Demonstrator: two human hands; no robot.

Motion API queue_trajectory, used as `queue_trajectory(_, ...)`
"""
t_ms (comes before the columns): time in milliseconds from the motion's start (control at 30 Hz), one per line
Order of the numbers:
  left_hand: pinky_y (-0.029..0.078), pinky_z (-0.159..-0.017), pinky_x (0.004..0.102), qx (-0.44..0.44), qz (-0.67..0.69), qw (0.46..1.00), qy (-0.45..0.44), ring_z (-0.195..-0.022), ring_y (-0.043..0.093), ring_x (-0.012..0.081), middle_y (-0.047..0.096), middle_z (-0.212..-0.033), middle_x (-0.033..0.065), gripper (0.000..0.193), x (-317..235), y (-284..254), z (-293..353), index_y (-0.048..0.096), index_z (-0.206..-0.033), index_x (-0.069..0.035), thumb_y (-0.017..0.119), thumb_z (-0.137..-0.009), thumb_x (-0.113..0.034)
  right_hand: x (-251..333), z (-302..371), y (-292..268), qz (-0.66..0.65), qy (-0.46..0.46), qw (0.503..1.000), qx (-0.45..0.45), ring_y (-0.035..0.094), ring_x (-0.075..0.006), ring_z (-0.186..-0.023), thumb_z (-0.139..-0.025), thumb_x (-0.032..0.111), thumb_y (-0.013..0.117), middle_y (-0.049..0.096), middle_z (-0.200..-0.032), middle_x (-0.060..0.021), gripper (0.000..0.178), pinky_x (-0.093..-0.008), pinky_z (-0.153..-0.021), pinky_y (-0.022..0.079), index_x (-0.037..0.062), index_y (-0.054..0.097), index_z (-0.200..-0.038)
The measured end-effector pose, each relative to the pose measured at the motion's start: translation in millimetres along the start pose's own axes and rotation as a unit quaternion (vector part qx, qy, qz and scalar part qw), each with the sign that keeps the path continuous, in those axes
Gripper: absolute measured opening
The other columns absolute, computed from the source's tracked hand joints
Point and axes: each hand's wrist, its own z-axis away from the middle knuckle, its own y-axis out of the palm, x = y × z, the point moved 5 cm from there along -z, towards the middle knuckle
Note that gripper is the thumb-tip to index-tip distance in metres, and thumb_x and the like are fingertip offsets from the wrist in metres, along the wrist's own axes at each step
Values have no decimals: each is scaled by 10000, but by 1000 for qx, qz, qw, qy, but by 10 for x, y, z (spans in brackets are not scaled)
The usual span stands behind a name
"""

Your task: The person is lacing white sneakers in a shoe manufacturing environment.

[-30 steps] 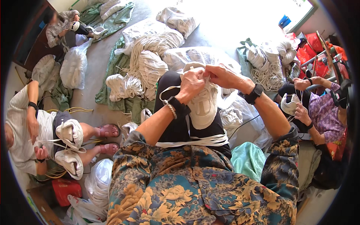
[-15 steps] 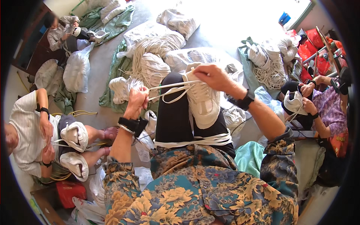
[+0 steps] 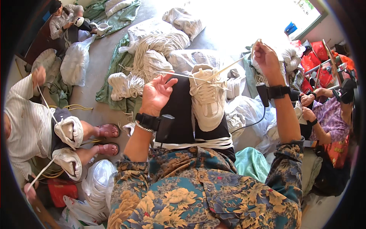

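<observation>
A cream-white sneaker rests on my black-trousered thighs, its toe toward me. White shoelace runs out from the top of its lacing to both sides. Raised to the upper right of the sneaker, my right hand pinches one lace end, and that stretch is pulled straight. My left hand, palm up beside the sneaker, has the other stretch at its partly curled fingers; the exact grip is partly hidden. A bundle of loose white laces lies across my lap.
Bundled laces and bagged shoes lie ahead on the floor. At left, a person in a striped shirt pulls laces on two shoes. Another person works at right, one more far left. Green cloth lies by my right side.
My right hand has swung up and right from the sneaker's opening, drawing the lace straight. My left hand has moved slightly right and turned palm up. The striped-shirt person's hands have spread apart.
</observation>
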Motion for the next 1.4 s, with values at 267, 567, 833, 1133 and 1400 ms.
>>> queue_trajectory(267, 495, -618, 291, -149, 56, 983, 95, -672, 608, 223, 605, -696, 103, 86, -582, -992, -13, 577, -793, 11, 492, -801, -2, -275, 187, 141, -152, 175, 972, -47, 533, -121, -622, -837, 106, 536, 625, -800, -92, 138, -227, -549, 433, 10, 595, -917)
queue_trajectory(567, 554, -635, 326, -338, 3, 898, 282, -691, 635, 292, 617, -728, 144, 173, -1736, -2487, 1035, 542, -754, 22, 469, -868, -85, -193, 184, 255, -166, 149, 975, -9, 501, -106, -643, -920, 180, 447, 600, -832, -56, 177, -217, -560, 416, 41, 556, -931)
queue_trajectory(833, 428, -423, 243, 5, -562, 821, 102, -496, 548, 128, 572, -667, 67, 142, 59, 43, 262, 543, -904, -13, 572, -786, -86, -75, 49, -186, -263, 134, 952, -81, 481, -88, -585, -879, 102, 477, 573, -739, -31, 118, -206, -502, 372, 34, 570, -855)
queue_trajectory(1133, 445, -531, 330, -13, -720, 624, 303, -547, 594, 231, 583, -598, 146, 68, 499, 431, -73, 559, -767, -4, 549, -721, -53, 540, 31, -1276, -290, 69, 951, -79, 324, -70, -505, -864, 79, 488, 468, -641, 5, 101, -219, -452, 246, 35, 536, -786)
queue_trajectory(1400, 450, -487, 209, -56, -524, 838, 145, -553, 562, 75, 592, -633, 36, 61, 391, 175, -137, 564, -836, 12, 551, -796, -32, 451, 211, -1752, -232, 62, 946, -217, 518, -142, -679, -899, 112, 457, 605, -856, -80, 143, -253, -594, 411, 19, 565, -900)
